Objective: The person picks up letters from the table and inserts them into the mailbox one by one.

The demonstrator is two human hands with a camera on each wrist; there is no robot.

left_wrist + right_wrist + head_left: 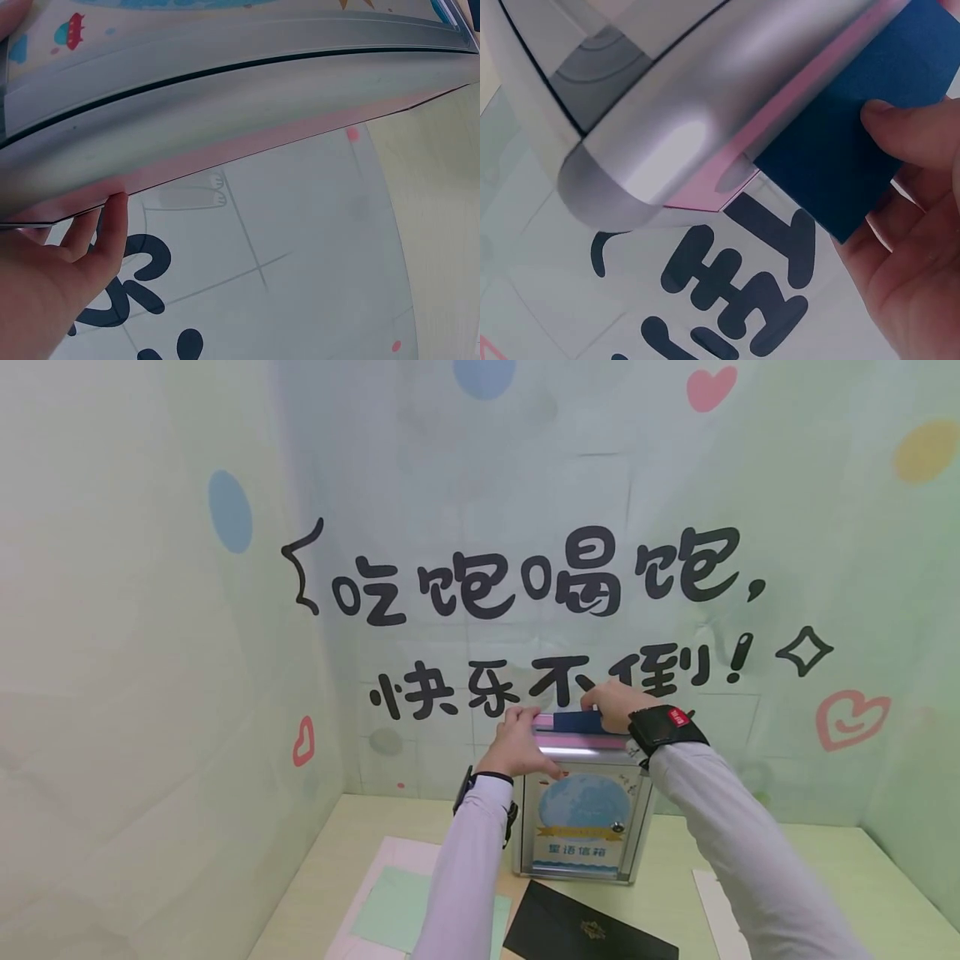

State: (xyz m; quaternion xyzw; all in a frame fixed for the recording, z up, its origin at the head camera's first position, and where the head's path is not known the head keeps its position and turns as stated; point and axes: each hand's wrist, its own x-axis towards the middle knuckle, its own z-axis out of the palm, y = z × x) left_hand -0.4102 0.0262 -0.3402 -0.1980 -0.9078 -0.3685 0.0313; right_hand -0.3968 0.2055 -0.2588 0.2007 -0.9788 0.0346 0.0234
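Note:
A silver-framed letter box (pixel 581 753) stands upright at the back of the table, with a globe picture and printed characters behind its front pane. Its top carries a pink panel (pixel 703 189). My left hand (pixel 516 745) grips the box at its upper left, thumb on the front and fingertips at the far edge of the top. A dark blue envelope (pixel 825 150) is pinched between the thumb and fingers of my right hand (pixel 621 703). The envelope lies along the top of the box, its lower edge right at the pink panel.
In front of the box lies a black envelope (pixel 555 918) with a gold emblem. To its left, a light green sheet (pixel 393 906) lies over a pale pink sheet (pixel 362 917). A white paper (pixel 718 910) is beside my right forearm. A printed backdrop (pixel 420 502) rises behind.

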